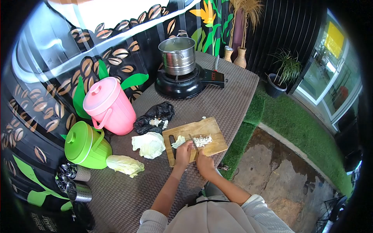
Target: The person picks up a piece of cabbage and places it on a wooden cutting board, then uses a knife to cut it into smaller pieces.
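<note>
My right hand (204,162) is closed around the handle of a knife (194,142), its blade low over the wooden cutting board (217,146). Chopped cabbage (203,140) lies in a small heap just right of the blade. On the blade's other side, my left hand (183,153) is closed, its curled fingers against a pale cabbage piece (178,142); the fingertips are partly hidden. Left of the board sits a larger chunk of cabbage (149,145). A napa cabbage (125,165) lies farther left on the brown textured table (128,194).
Behind the board is a black plastic bag (157,113) with scraps on it. A steel pot (178,58) stands on a black gas stove (180,87). Pink (112,105) and green lidded buckets (87,145) line the wall, near metal utensil holders (79,190). The table's edge runs along the right.
</note>
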A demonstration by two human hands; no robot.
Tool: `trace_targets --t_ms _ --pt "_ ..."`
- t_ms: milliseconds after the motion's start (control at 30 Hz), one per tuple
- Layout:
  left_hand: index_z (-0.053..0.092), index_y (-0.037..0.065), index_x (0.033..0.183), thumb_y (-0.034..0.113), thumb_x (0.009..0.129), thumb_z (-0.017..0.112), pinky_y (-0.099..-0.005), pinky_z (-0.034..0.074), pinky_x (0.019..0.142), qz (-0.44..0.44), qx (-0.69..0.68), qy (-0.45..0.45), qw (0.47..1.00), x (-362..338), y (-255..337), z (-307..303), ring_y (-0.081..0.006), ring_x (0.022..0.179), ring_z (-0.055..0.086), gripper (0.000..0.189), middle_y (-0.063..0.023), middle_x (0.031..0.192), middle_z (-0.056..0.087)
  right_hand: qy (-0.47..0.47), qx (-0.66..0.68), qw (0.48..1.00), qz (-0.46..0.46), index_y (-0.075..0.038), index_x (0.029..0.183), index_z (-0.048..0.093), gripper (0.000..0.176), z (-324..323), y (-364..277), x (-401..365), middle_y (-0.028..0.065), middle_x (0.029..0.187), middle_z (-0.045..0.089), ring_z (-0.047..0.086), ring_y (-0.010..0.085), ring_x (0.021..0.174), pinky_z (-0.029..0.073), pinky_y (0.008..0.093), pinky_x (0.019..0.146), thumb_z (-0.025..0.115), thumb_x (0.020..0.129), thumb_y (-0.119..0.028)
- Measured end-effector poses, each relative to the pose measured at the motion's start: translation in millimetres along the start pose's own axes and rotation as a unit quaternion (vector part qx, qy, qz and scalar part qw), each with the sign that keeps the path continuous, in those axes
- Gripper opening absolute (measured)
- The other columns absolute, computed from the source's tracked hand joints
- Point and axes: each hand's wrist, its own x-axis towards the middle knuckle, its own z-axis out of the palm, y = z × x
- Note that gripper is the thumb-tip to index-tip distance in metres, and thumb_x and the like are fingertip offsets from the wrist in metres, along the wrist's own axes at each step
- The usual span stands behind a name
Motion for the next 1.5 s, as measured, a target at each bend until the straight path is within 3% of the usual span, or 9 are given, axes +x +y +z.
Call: trace_targets --t_ms 133,200,300,467,733,867,1167,1367,1500 --pt "0.063 0.0 0.097 -0.004 0.073 0.067 -0.0357 0.05 0.074 -0.01 -0.015 0.029 0.999 3.8 4.8 -4.3 -0.0289 0.084 0.063 0.025 -0.0161 0.086 0.066 0.03 -0.019 0.999 -0.016 0.003 0.1 0.043 0.026 0.7 3.1 12.8 0.0185 0.069 0.064 0.067 0.0348 0.066 0.054 0.041 0.056 0.053 0.085 -0.016" --pt "0.065 -0.001 0.087 0.001 0.07 0.07 -0.0386 0.046 0.074 0.094 0.117 0.085 0.985 5.6 7.9 -12.1 -0.0296 0.082 0.058 0.018 -0.0146 0.081 0.065 0.012 0.009 1.0 -0.026 0.004 0.1 0.043 0.026 -11.2 5.6 19.3 0.0186 0.069 0.064 0.067 0.0346 0.066 0.054 0.0406 0.057 0.053 0.086 -0.016" --pt "0.065 -0.001 0.079 -0.001 0.069 0.069 -0.0393 0.044 0.079 0.057 0.086 0.038 0.994 5.0 -8.6 -8.4 -0.0302 0.083 0.055 0.011 -0.0141 0.084 0.064 0.006 0.006 0.998 -0.058 0.005 0.102 0.044 0.028 -24.5 2.0 14.5 0.0189 0.069 0.064 0.067 0.0342 0.065 0.054 0.0409 0.056 0.053 0.085 -0.016" --pt "0.068 -0.001 0.083 0.0 0.071 0.068 -0.0388 0.046 0.075 0.051 0.088 0.005 0.995 3.6 -8.8 0.1 -0.0307 0.082 0.058 0.012 -0.0143 0.085 0.065 0.01 -0.026 0.999 0.024 0.006 0.103 0.044 0.032 5.1 -8.2 0.8 0.0206 0.072 0.064 0.067 0.0357 0.07 0.054 0.0433 0.059 0.053 0.086 -0.02" --pt "0.066 0.0 0.099 -0.008 0.071 0.066 -0.0312 0.051 0.075 0.02 -0.011 0.015 1.0 7.1 -4.0 -2.5 -0.0244 0.085 0.066 0.029 -0.0143 0.091 0.067 -0.02 -0.002 0.998 -0.058 0.004 0.102 0.044 0.03 -34.2 8.6 16.4 0.0171 0.07 0.065 0.067 0.0343 0.067 0.054 0.0428 0.057 0.051 0.087 -0.021" --pt "0.065 -0.001 0.094 -0.005 0.072 0.067 -0.0315 0.051 0.074 0.013 -0.025 0.029 0.999 5.1 -7.5 0.0 -0.0252 0.083 0.066 0.022 -0.0143 0.088 0.066 0.002 -0.022 1.0 0.019 0.002 0.098 0.044 0.027 -9.2 -5.5 5.3 0.0157 0.069 0.065 0.067 0.0323 0.066 0.054 0.0417 0.056 0.052 0.087 -0.021" --pt "0.057 0.0 0.081 -0.004 0.072 0.068 -0.0329 0.048 0.066 0.015 -0.014 0.074 0.997 7.3 -2.1 4.1 -0.0238 0.074 0.064 0.014 -0.0118 0.078 0.061 0.043 -0.001 0.996 -0.073 0.0 0.093 0.046 0.018 -21.6 4.9 20.4 0.0169 0.067 0.065 0.067 0.0308 0.062 0.053 0.0401 0.052 0.05 0.086 -0.016" --pt "0.048 0.001 0.074 -0.004 0.072 0.067 -0.0333 0.047 0.064 -0.007 0.012 0.079 0.997 4.1 -4.5 5.8 -0.0266 0.072 0.06 0.019 -0.0117 0.076 0.058 0.087 -0.016 0.996 -0.008 0.001 0.094 0.044 0.019 12.2 -7.4 -1.4 0.0195 0.07 0.065 0.067 0.034 0.064 0.054 0.0419 0.056 0.051 0.085 -0.014" --pt "0.05 0.001 0.075 -0.006 0.072 0.065 -0.0308 0.048 0.068 0.031 -0.003 0.047 0.998 6.8 0.8 -1.3 -0.0258 0.075 0.062 0.016 -0.0126 0.083 0.061 0.006 0.035 0.999 -0.001 0.003 0.096 0.043 0.024 -6.6 -5.7 17.4 0.0225 0.074 0.064 0.066 0.037 0.068 0.054 0.0435 0.06 0.052 0.086 -0.017"
